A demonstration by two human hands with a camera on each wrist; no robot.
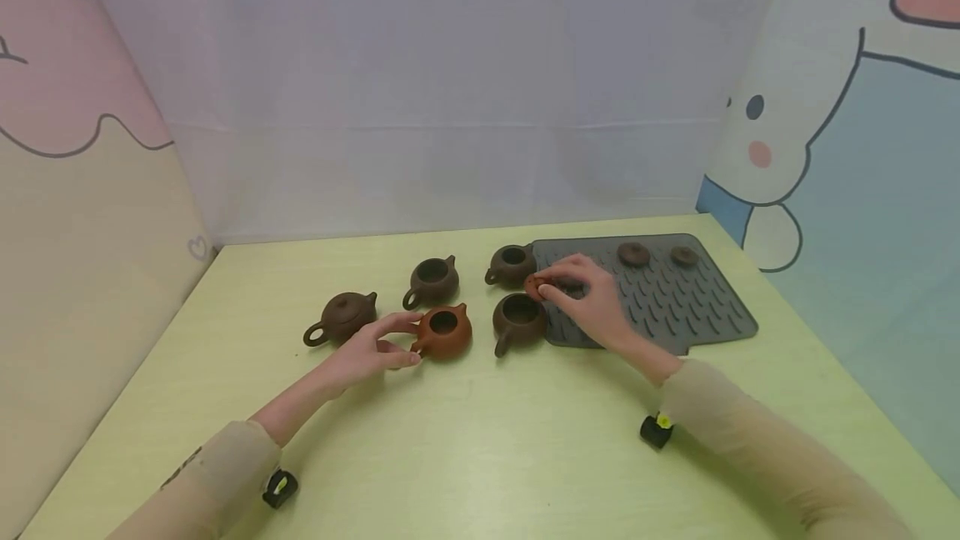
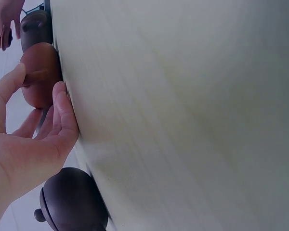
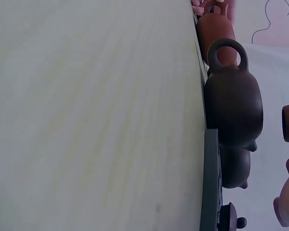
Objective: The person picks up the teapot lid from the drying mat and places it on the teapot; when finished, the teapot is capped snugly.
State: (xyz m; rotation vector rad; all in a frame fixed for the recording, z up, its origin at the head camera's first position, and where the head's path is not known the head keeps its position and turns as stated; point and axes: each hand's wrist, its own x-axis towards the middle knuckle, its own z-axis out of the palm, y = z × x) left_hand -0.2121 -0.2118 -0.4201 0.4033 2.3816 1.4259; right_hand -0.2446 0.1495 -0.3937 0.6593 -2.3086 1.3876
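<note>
On my feed the left hand (image 1: pixel 367 355) is curved in a loose C, its thumb and fingers at the handle side of the reddish teapot (image 1: pixel 450 345), which sits just left of the frame's centre, its top uncovered. The right hand (image 1: pixel 588 302) has thumb and fingertips closed together, pinching a reddish lid (image 1: pixel 534 287) — I see it held up off the worktop (image 1: pixel 465 440), right of centre.

Just below that lid is an open dark teapot (image 1: pixel 525 330), with a smaller open pot (image 1: pixel 504 270) above it in the frame. Another open pot (image 1: pixel 435 286) stands just above the reddish one, and a lidded teapot (image 1: pixel 347 315) sits farther left, near the left hand.

Right of centre I have a grey ridged mat (image 1: pixel 660 298); two dark lids, one larger (image 1: pixel 633 254) and one smaller (image 1: pixel 684 256), lie towards its upper right. Something dark behind the right hand I can't make out. Pale cloth (image 1: pixel 450 90) fills the top of the frame.
</note>
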